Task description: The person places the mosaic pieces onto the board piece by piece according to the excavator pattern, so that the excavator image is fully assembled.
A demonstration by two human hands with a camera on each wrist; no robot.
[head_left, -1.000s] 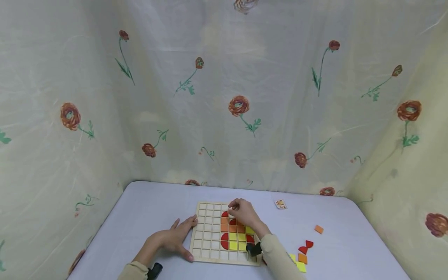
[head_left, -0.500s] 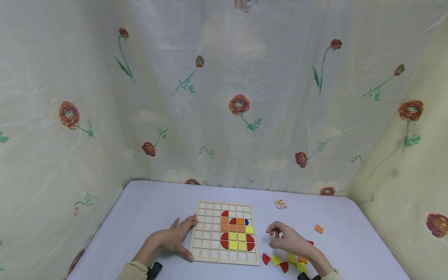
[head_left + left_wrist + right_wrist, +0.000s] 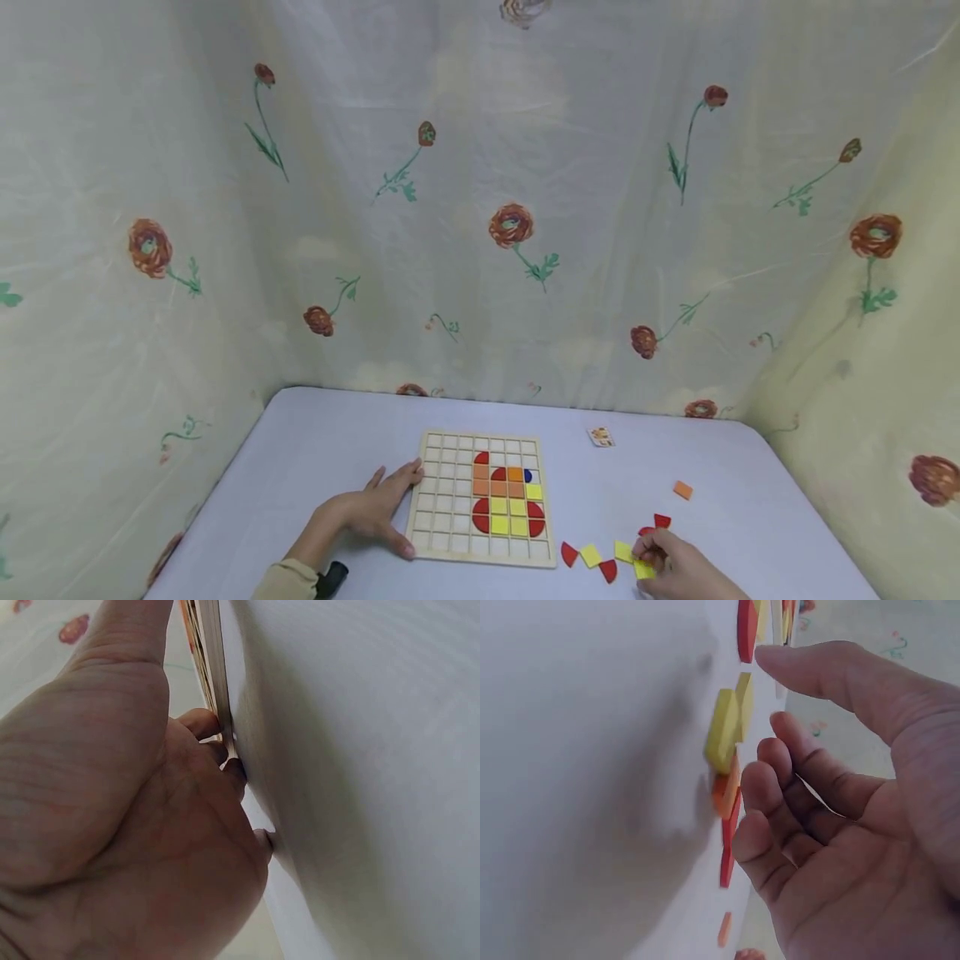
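on the near half of the white-covered table (image 3: 337, 433), a square-gridded pale wooden board (image 3: 442, 540) lies flat, slightly right of centre. the left hand (image 3: 367, 510) is spread with its fingers apart at the board's left side, fingertips touching the edge and the thumb at the near left corner. toward the board's right side, its cells hold four yellow squares (image 3: 518, 526) in a block, with rounded red pieces (image 3: 481, 517) to the left and right of them; farther up sit light orange squares (image 3: 481, 487), a brighter orange square (image 3: 514, 474), a small dark blue rounded piece (image 3: 528, 476) and more red pieces.

to the right of the board, the right hand (image 3: 678, 567) is just above loose pieces, its fingers loosely bent and its thumb well apart from them in the right wrist view, gripping nothing visible. nearest its fingertips is a loose yellow square (image 3: 642, 571), with another yellow square just left of it. red wedges (image 3: 569, 554) lie near the board's near right corner. farther away are a loose orange square (image 3: 682, 490) and a small printed card (image 3: 601, 437).
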